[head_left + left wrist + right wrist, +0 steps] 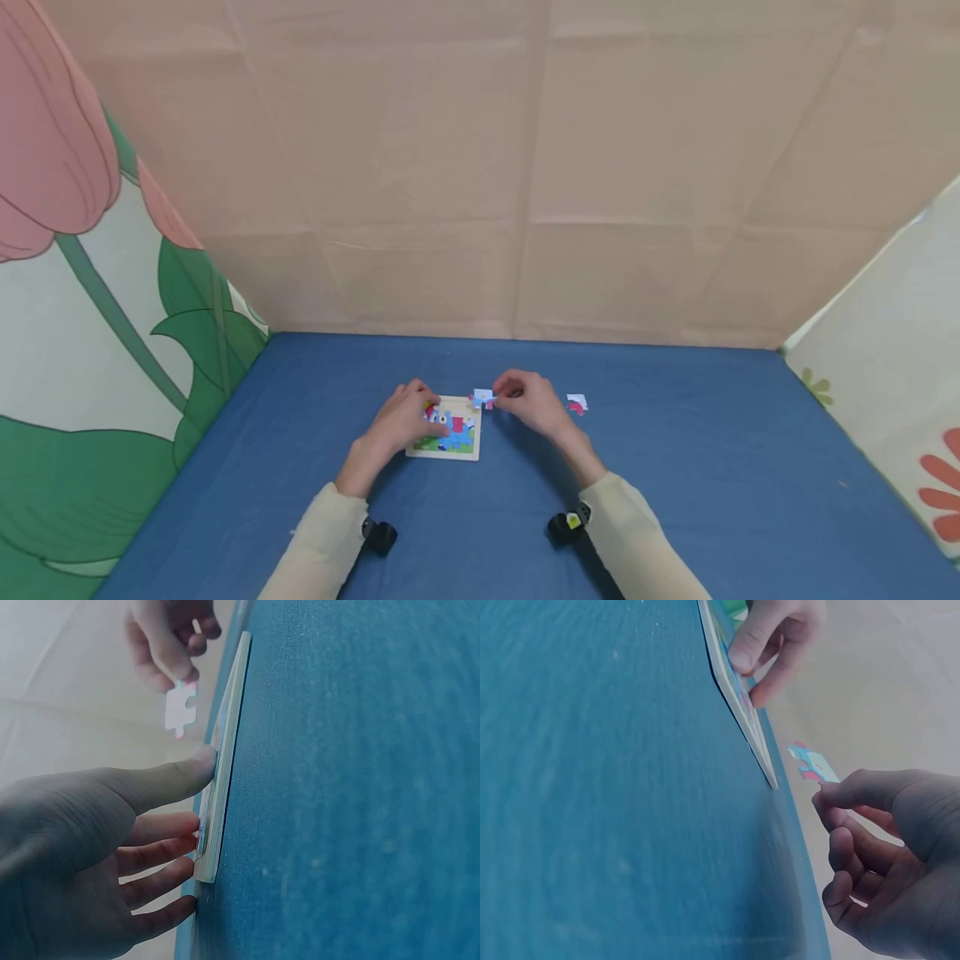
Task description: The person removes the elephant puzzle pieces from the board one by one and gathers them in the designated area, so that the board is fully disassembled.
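A small square picture puzzle in a pale wooden tray point(442, 456) lies on the blue table. My left hand point(403, 418) rests on its left part, thumb and fingertips touching the picture; in the left wrist view the fingers point(161, 851) are spread and fairly straight. Just above the tray's upper right corner, my right hand point(531, 402) pinches a jigsaw piece point(482, 397) between thumb and index finger. That jigsaw piece point(819, 766) shows light blue, white and pink, and is held off the table. My left hand hides some of the picture.
Another jigsaw piece point(577, 403), white and pink, lies on the blue tabletop point(675, 467) to the right of my right hand. A beige cloth wall point(525, 167) stands behind the table, with flower-printed panels at the left and right sides.
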A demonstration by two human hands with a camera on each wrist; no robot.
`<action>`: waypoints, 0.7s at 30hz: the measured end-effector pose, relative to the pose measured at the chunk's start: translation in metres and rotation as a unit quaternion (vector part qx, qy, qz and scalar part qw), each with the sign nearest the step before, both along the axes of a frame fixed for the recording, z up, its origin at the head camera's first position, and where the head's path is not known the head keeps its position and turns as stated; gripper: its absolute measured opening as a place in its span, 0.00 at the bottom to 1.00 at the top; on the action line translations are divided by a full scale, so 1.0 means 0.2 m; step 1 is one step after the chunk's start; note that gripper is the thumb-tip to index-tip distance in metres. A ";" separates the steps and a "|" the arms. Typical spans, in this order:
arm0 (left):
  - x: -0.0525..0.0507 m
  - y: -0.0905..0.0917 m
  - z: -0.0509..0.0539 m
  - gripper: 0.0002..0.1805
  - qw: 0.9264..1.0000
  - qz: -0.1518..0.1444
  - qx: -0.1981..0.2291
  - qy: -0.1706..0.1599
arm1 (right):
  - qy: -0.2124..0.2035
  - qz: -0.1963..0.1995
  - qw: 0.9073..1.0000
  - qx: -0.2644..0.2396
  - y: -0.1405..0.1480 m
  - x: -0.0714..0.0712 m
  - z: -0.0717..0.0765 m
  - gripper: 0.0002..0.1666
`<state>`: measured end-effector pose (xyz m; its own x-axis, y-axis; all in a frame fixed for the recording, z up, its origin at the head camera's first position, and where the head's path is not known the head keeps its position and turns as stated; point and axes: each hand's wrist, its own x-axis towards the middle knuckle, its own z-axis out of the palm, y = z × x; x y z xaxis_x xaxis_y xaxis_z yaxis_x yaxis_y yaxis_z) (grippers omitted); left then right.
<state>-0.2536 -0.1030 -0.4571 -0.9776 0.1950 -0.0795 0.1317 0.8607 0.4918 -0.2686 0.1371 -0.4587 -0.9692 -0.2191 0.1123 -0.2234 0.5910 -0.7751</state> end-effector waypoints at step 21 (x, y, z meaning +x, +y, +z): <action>0.01 -0.01 0.00 0.33 1.000 -0.005 0.004 0.007 | 0.003 -0.018 1.000 0.017 0.15 0.00 -0.01 0.08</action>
<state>-0.2525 -0.1044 -0.4576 -0.9765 0.2060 -0.0633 0.1482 0.8552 0.4967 -0.2683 0.1672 -0.4601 -0.9759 -0.1881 0.1108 -0.2060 0.6253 -0.7527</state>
